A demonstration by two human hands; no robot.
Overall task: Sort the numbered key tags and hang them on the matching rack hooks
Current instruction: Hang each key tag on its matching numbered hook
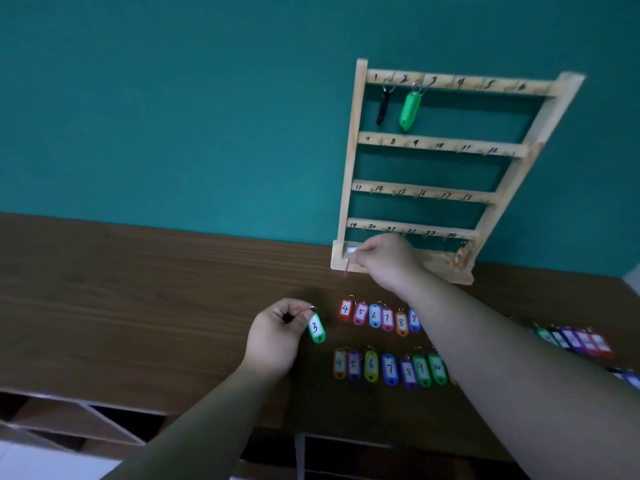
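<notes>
Left hand [273,336]: oblong green plastic tag [316,328]; right hand [384,258]: perhaps pink tag [347,264].

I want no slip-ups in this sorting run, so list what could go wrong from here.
1. The right hand pinches a blurred pink tag low by the rack; its number is unreadable, so it may land on a wrong hook.
2. The right forearm crosses above the tag rows and could sweep them out of order.
3. The left hand holds tag 3 by its ring only; hanging it could knock the hanging green tag beside its place.
</notes>
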